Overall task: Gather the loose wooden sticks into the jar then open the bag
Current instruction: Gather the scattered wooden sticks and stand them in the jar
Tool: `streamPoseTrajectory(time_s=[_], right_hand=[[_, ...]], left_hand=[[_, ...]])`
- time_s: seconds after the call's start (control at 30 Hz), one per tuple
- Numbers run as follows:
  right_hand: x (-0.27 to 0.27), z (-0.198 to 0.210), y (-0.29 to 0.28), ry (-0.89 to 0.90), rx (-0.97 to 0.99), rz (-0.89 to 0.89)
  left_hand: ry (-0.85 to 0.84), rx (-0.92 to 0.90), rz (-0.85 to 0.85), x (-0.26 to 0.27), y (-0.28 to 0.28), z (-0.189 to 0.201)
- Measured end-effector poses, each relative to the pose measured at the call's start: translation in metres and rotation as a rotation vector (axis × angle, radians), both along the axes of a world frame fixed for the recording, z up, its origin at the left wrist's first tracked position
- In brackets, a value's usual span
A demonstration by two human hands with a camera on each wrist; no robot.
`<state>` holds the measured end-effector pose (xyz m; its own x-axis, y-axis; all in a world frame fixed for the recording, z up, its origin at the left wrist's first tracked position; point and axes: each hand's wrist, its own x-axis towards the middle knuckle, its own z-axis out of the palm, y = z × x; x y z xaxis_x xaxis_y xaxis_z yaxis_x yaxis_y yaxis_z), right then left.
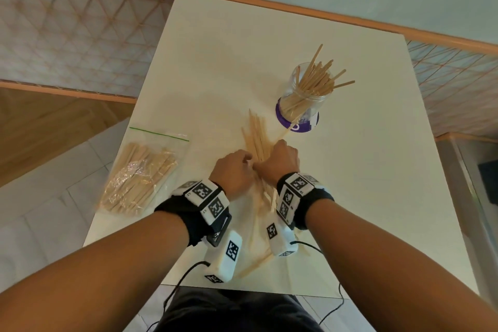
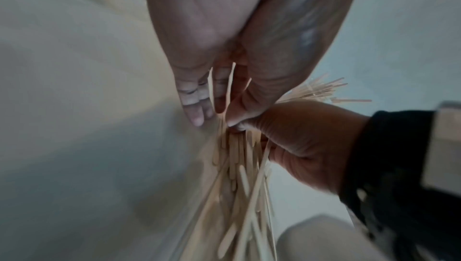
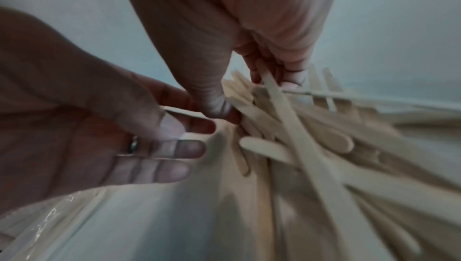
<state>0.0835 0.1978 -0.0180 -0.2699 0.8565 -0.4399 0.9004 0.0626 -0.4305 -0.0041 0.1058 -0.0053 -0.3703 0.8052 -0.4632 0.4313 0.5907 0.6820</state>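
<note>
The loose sticks point(image 1: 257, 132) are gripped by the right hand point(image 1: 283, 159) and pinched by the left hand point(image 1: 233, 170), long axis pointing away; the jar point(image 1: 301, 94) is seen ahead, nearer the right hand.

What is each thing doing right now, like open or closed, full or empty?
Clear jar with purple base: upright, open, stuffed with sticks.
Clear plastic zip bag: lying flat, green seal looks closed, sticks inside.
Loose wooden sticks: bunched on the white table.
Left hand: grips loose sticks.
Right hand: grips loose sticks.

No clear txt; jar label point(image 1: 295, 127) mark maybe "6".
</note>
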Motion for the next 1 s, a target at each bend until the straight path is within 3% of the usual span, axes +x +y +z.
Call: streamPoseTrajectory(time_s=[0.07, 0.2, 0.3, 0.5, 0.7, 0.9, 1.0], right_hand=[[-0.002, 0.002, 0.003, -0.015, -0.013, 0.0], [-0.007, 0.0, 0.011, -0.031, -0.017, -0.017], [-0.01, -0.001, 0.017, 0.002, -0.049, -0.02], [-0.01, 0.007, 0.027, 0.09, -0.163, 0.002], [-0.003, 0.025, 0.032, 0.311, -0.244, -0.02], [0.001, 0.032, 0.035, 0.584, -0.268, -0.064], [0.007, 0.036, 0.036, 0.622, -0.25, -0.033]], left_hand=[[0.072, -0.017, -0.008, 0.003, -0.015, 0.004], [0.223, -0.129, -0.316, 0.032, -0.056, 0.012], [0.252, -0.202, -0.388, 0.05, -0.066, 0.0], [0.264, -0.224, -0.372, 0.058, -0.052, -0.011], [0.292, -0.201, -0.398, 0.062, -0.052, -0.009], [0.297, -0.178, -0.248, 0.032, -0.037, 0.005], [0.302, -0.069, -0.108, -0.001, -0.015, 0.02]])
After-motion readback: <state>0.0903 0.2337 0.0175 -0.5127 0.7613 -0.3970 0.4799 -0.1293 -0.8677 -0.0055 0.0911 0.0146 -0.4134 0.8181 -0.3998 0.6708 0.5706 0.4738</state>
